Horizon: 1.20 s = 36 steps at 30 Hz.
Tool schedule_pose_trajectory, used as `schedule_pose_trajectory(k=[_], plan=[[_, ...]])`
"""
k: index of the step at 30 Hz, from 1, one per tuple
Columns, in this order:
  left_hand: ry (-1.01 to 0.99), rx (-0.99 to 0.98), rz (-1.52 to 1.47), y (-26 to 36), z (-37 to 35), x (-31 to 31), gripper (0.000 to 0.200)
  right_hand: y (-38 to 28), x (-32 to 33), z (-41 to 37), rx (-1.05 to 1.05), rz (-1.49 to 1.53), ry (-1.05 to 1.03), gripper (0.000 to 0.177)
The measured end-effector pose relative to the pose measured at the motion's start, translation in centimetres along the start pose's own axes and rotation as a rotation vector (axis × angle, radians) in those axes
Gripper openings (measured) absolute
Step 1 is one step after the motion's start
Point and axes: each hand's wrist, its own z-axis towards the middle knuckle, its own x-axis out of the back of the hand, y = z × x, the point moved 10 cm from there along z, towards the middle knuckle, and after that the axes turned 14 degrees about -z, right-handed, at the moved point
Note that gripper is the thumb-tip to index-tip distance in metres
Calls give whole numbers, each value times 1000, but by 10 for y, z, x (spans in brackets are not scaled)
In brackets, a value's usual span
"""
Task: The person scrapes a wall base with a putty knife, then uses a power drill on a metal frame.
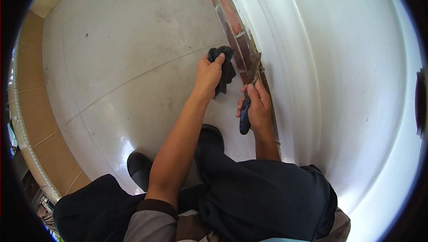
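Observation:
A crumpled black cloth is gripped in my left hand, thumb pressed on top, over the floor beside a strip of reddish-brown bricks. My right hand is closed around the dark blue and black handle of a putty knife. Its stained metal blade points away from me and overlaps the edge where the bricks meet the white moulded surface. Rough, dirty residue shows along that edge.
Large pale floor tiles with dark specks spread to the left, bordered by a tan tiled ledge. The smooth white surface rises on the right. My dark shoes and bent knee are close below my hands.

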Motion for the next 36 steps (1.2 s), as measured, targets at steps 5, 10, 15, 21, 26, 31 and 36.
schedule_pose_trajectory(k=[5, 10, 15, 21, 26, 31, 36], plan=[[-105, 10, 144, -47, -9, -19, 25, 11, 4, 0, -48, 54, -5, 31], [-72, -69, 225, -64, -23, -25, 40, 15, 7, -1, -30, 13, -21, 36], [-58, -29, 102, -57, -24, -24, 43, 12, 2, 21, -64, -32, -40, 35], [-21, 62, 33, -52, -12, -9, 34, 27, -8, 31, -109, -34, -74, 25], [-70, 59, 152, -43, -14, -20, 41, 21, -11, 37, -80, -11, -70, 27], [-5, 21, 186, -39, -11, -22, 42, 17, -10, 37, -89, 15, -66, 29], [11, 0, 220, -31, -2, -24, 40, 14, -13, 45, -100, 108, -88, 29]])
